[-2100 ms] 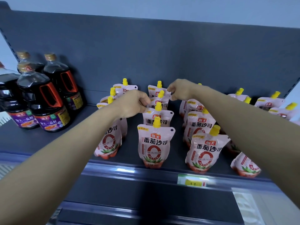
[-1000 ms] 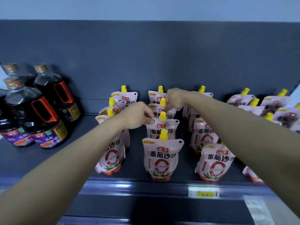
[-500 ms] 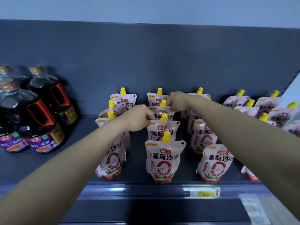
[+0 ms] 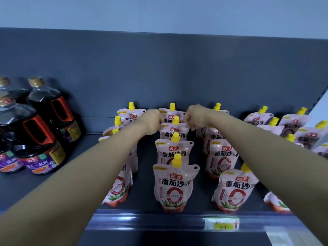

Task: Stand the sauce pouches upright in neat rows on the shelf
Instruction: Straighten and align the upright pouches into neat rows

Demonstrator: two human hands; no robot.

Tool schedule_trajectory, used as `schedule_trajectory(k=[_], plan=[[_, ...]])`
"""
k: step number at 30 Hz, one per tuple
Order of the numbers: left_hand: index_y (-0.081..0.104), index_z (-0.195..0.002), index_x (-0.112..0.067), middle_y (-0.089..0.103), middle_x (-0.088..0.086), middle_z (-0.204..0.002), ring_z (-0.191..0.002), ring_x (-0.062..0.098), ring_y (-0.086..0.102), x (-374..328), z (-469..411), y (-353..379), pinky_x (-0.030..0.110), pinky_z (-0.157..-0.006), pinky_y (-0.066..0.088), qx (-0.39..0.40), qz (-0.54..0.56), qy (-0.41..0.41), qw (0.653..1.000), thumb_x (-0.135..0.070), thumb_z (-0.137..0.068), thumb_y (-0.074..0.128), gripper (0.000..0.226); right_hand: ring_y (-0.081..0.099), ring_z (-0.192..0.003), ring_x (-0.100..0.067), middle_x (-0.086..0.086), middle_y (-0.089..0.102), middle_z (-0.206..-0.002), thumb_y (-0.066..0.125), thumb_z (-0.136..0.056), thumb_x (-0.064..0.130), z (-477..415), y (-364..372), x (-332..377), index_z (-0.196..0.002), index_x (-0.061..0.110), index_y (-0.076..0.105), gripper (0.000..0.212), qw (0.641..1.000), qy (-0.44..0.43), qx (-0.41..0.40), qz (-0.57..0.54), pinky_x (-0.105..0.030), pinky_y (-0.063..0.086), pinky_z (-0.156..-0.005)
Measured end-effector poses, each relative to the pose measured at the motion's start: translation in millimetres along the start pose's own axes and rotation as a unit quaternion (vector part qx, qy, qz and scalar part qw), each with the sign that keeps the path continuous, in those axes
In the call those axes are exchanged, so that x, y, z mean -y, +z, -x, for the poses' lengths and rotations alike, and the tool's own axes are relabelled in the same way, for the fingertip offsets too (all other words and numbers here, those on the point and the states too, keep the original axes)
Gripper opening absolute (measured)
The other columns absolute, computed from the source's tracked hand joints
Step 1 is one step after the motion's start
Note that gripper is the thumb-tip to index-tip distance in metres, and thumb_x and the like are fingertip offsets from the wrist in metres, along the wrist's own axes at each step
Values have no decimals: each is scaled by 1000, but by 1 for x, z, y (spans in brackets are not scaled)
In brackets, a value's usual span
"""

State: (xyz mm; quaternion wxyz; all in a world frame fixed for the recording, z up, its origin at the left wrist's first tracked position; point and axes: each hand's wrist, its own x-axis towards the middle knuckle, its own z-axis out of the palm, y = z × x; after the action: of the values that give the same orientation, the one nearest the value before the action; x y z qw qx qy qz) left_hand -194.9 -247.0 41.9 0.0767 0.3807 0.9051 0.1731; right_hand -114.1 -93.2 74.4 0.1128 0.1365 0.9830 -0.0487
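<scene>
Fingers of left hand [image 4: 153,121], right hand [image 4: 195,116] pinch pouch [image 4: 174,134] top corners; left forearm [image 4: 88,166] covers left row [image 4: 118,189].

Dark grey back panel [image 4: 159,68], pale blue-grey wall [image 4: 159,13] above

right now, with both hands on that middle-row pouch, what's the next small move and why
Probably let go: the left hand and right hand pinch the top corners of the held pouch, which already stands upright, in line behind the two front pouches.
</scene>
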Motion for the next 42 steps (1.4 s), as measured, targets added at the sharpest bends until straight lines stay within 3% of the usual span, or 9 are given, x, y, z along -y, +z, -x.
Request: schedule_trajectory(k=[6, 12, 17, 21, 26, 30, 33, 35, 42], plan=[[52, -54, -16, 52, 5, -69, -71, 23, 48, 2, -8, 2, 28, -65, 38, 6, -6, -1, 1000, -6, -85, 59, 33, 67, -103, -28, -16, 71, -110, 62, -87, 0, -6, 2, -4, -119, 1, 64, 32, 999, 4, -4, -33, -38, 52, -94], [63, -70, -12, 57, 10, -78, -73, 24, 51, 3, -11, 1, 30, -70, 45, 9, -26, -5, 1000, -8, -86, 59, 16, 72, -93, -27, -20, 73, -104, 54, -91, 0, -12, 4, -6, -113, -2, 65, 24, 995, 12, 11, -95, -39, 56, -90], [70, -88, -4, 60, 7, -82, -77, 21, 52, 5, -9, -5, 26, -69, 42, 35, -14, 7, 999, -7, -87, 57, 14, 69, -83, -25, -23, 70, -108, 55, -89, -4, -11, -1, -13, -116, -2, 62, 29, 988, 10, 38, -146, -29, 57, -75], [70, -98, -8, 65, 5, -96, -97, 23, 59, 7, -11, -18, 27, -84, 47, 42, 35, -5, 998, 7, -85, 43, 33, 65, -85, -23, -18, 69, -111, 48, -87, -9, -10, -15, -30, -112, 1, 66, 32, 990, 29, 1, -135, -26, 54, -67], [60, -116, -7, 61, 11, -120, -110, 28, 57, 10, -32, -24, 29, -87, 45, -62, 42, -39, 996, 4, -86, 51, 34, 62, -111, -35, -20, 65, -120, 58, -88, 12, -22, -17, -29, -115, -4, 62, 31, 994, 36, -81, -72, -41, 52, -95], [56, -124, -7, 60, 12, -125, -115, 28, 55, 9, -48, -15, 33, -97, 43, -44, 49, -38, 997, -5, -85, 60, 40, 65, -99, -36, -20, 65, -116, 60, -89, 17, -35, -10, -20, -114, -5, 62, 33, 996, 26, -63, -63, -42, 54, -91], [61, -116, -8, 63, 11, -120, -111, 27, 57, 12, -58, -9, 33, -98, 45, -61, 67, -49, 995, -3, -84, 59, 32, 58, -74, -26, -18, 63, -84, 60, -88, 14, -45, -5, -18, -74, 2, 62, 18, 996, 26, -64, -53, -31, 51, -65], [65, -103, -7, 66, 12, -111, -104, 29, 60, 14, -64, -9, 34, -92, 49, -80, 82, -57, 992, 1, -84, 58, 22, 53, -69, -24, -10, 51, -64, 61, -87, 11, -52, -1, -19, -56, 10, 48, 34, 996, 33, -65, -47, -27, 43, -56], [68, -88, -7, 61, 8, -85, -80, 22, 54, 13, -72, 0, 27, -72, 44, -39, 38, -53, 997, -6, -79, 64, 10, 56, -72, -25, -11, 57, -77, 63, -87, 11, -64, -4, -28, -84, -1, 68, 13, 995, 28, -76, -53, -31, 49, -70]])
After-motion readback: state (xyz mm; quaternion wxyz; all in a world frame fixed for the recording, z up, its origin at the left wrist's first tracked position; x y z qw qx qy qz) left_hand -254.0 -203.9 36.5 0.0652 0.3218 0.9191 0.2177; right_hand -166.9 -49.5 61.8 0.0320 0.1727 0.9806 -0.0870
